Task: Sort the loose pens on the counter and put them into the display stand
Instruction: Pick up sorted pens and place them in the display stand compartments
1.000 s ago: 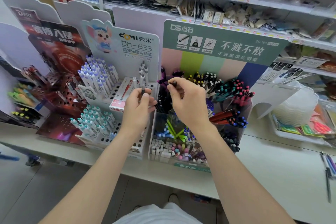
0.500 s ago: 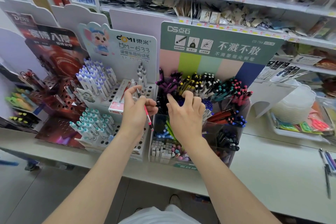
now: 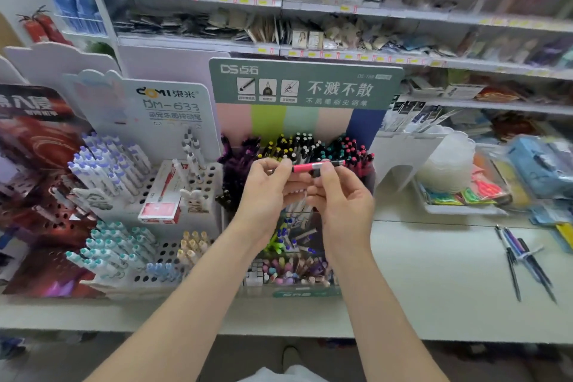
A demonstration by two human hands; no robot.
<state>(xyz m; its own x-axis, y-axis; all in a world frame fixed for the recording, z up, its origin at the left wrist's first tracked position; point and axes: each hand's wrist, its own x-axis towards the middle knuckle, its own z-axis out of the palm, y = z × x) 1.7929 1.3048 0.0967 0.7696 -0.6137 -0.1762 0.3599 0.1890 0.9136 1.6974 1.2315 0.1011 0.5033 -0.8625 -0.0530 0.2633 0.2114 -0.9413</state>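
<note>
Pen: you hold the pink pen [image 3: 305, 167] level in front of the green display stand [image 3: 305, 84], probably to match its colour against the sorted pens [image 3: 310, 146] behind it.
Left hand: your left hand [image 3: 266, 192] pinches the pen's 9 o'clock end.
Right hand: your right hand [image 3: 341, 198] pinches the 3 o'clock end, close to the left.
Loose pens: several loose pens [image 3: 524, 257] lie on the white counter [image 3: 434, 276] at 4 o'clock, well apart from the stand.
Room: shop shelves [image 3: 341, 6] run across at 12 o'clock, and a white pen stand [image 3: 173, 108] sits at 9 o'clock.
</note>
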